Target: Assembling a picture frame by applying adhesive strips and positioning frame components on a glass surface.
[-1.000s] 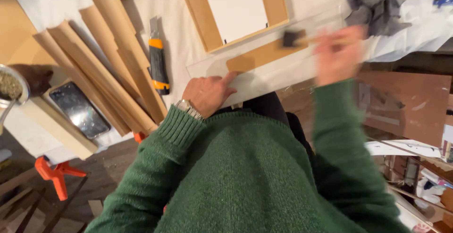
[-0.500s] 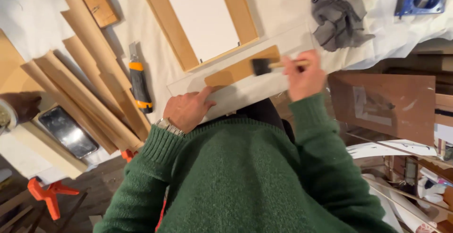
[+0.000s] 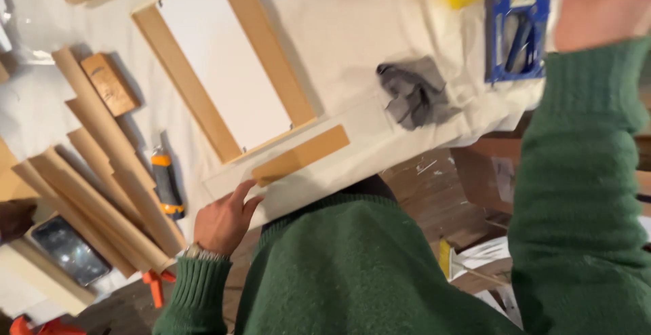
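At the far left a shallow tray (image 3: 68,252) holds something dark and glossy, too blurred to make out, and beside it about four long wooden strips (image 3: 102,199) lie fanned on the white cloth covering the table (image 3: 352,30). One small wood block (image 3: 110,84) sits above them, and one grey-and-orange utility knife (image 3: 165,182) lies just right of the strips. The left hand (image 3: 224,220), fingers loosely spread and holding nothing, rests at the table's near edge, touching the pale board that carries one flat wooden piece (image 3: 302,154). Behind that lies one wooden frame with a white panel (image 3: 224,70). Further right sit one crumpled grey rag (image 3: 415,92) and one blue package (image 3: 519,30) with a dark tool inside. The right hand (image 3: 600,3) is raised at the top right, blurred; I cannot tell its grip. Bare wooden floor shows below.
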